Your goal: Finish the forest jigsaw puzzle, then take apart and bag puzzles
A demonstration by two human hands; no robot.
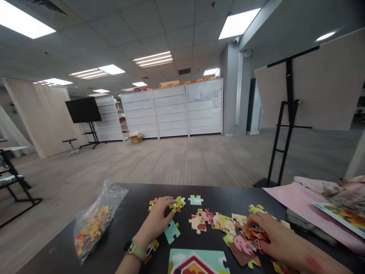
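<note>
My left hand (158, 217), with a watch on its wrist, rests over the table with thumb and fingers apart. Its fingertips touch a yellow-green jigsaw piece (179, 204). A pale teal jigsaw piece (172, 232) lies just below the thumb. My right hand (265, 230) is spread over a cluster of jigsaw pieces, its fingers apart; a pink jigsaw piece (243, 244) lies left of its thumb. Some pieces under both hands are hidden. Between the hands lie more loose pieces, among them a beige one (197, 223). A partly assembled teal and red section (196, 262) sits at the near edge.
A clear plastic bag (95, 224) of jigsaw pieces lies at left on the black table (114, 247). Another teal piece (195, 199) is near the far edge. Pink cloth or paper (302, 205) and a picture sheet (342, 219) are at right. An easel (282, 148) stands beyond.
</note>
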